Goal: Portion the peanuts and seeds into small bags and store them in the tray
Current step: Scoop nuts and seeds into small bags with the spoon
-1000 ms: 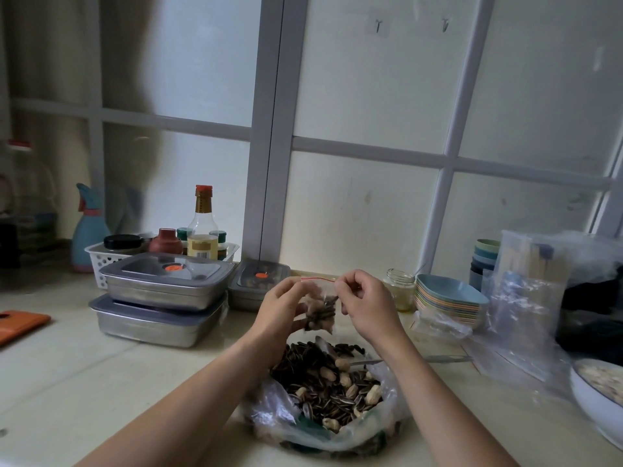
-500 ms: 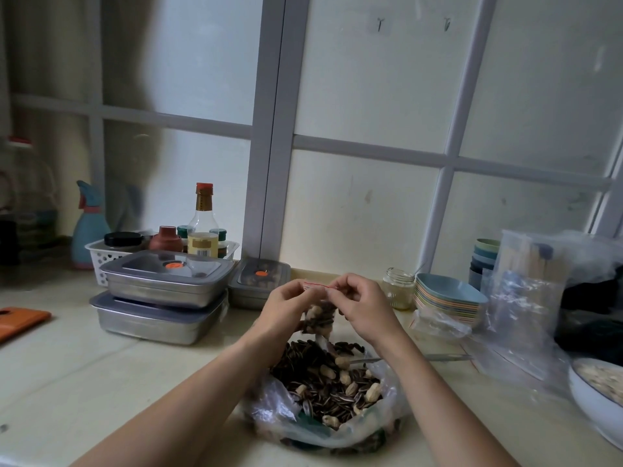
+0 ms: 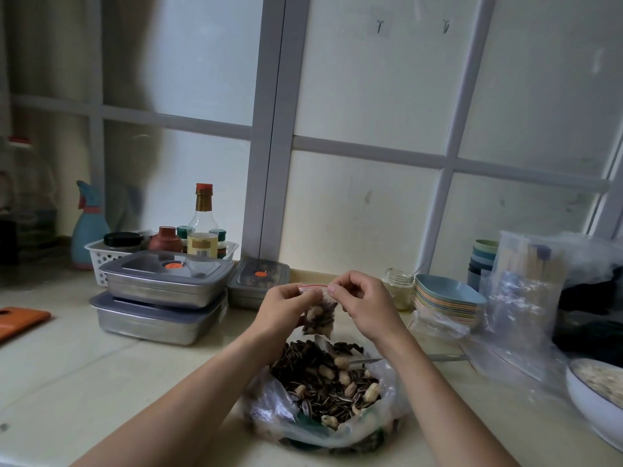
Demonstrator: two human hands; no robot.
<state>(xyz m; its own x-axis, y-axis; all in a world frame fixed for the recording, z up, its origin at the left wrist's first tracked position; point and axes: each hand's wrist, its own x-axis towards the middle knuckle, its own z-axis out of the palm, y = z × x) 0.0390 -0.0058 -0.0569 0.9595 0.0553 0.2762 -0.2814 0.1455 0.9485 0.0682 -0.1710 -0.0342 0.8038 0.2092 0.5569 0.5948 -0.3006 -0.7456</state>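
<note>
A small clear zip bag [image 3: 318, 316] with a red seal strip hangs between my hands, part-filled with sunflower seeds and peanuts. My left hand [image 3: 286, 310] pinches its top left corner and my right hand [image 3: 362, 305] pinches the top right, both along the seal. Just below lies a large open plastic bag [image 3: 323, 389] heaped with striped seeds and peanuts in shells. Two stacked lidded steel trays [image 3: 161, 298] stand to the left, and a smaller lidded tray [image 3: 258, 284] behind my hands.
A white basket of bottles [image 3: 161, 246] sits behind the trays. Right of my hands are a glass jar [image 3: 399, 288], stacked coloured plates [image 3: 448, 299], loose clear bags [image 3: 526, 298] and a white bowl [image 3: 593, 396]. A metal spoon handle [image 3: 438, 358] pokes from the big bag. An orange object [image 3: 20, 320] lies far left.
My hands drew closer along the small bag's seal, then the right hand slid back to the right. The bag hangs in the same place.
</note>
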